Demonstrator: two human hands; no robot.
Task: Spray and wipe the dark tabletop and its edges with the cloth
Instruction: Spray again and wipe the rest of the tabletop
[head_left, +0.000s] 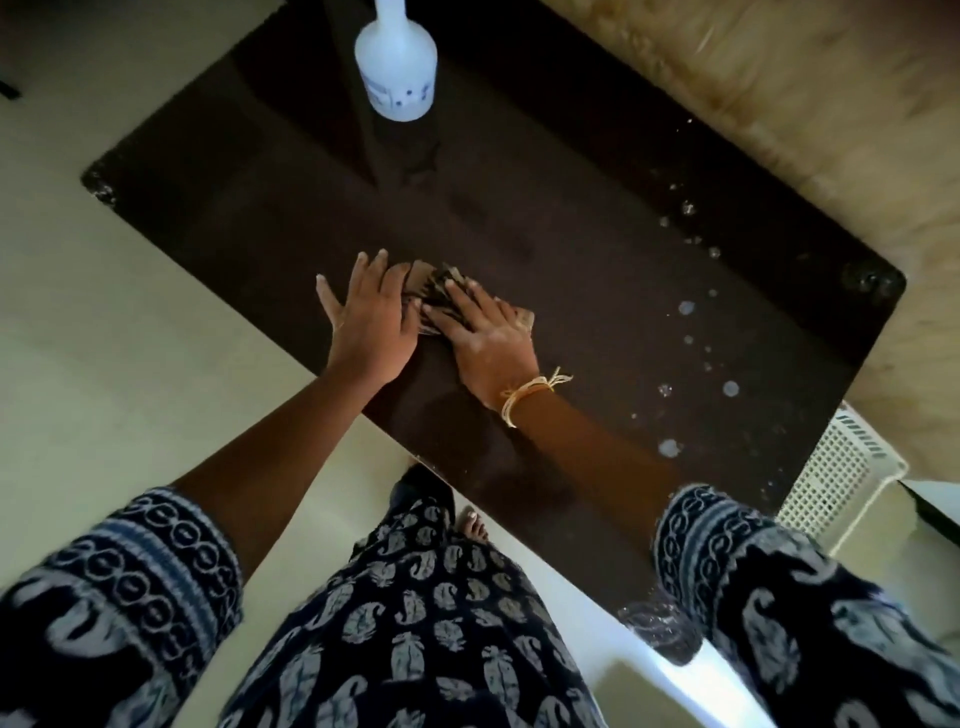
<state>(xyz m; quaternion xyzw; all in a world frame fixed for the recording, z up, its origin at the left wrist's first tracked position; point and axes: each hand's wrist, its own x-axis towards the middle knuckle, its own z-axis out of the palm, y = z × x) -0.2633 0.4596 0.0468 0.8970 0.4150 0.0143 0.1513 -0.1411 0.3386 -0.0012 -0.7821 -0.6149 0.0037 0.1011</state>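
Observation:
The dark tabletop (597, 249) runs diagonally through the view, with wet droplets along its right side. Near its front-left edge lies a small patterned cloth (434, 288), mostly hidden under both hands. My left hand (371, 317) lies flat with fingers straight, its fingertips on the cloth's left part. With spread fingers, my right hand (485, 332) presses down on the cloth's right part. A white spray bottle (396, 67) stands upright on the far end of the table, well away from both hands.
A white perforated plastic basket (841, 478) sits on the floor beyond the table's near-right corner. A beige rug or textured floor (779, 104) borders the table's right side. Pale floor (104, 312) lies to the left. My bare foot (470, 525) stands by the front edge.

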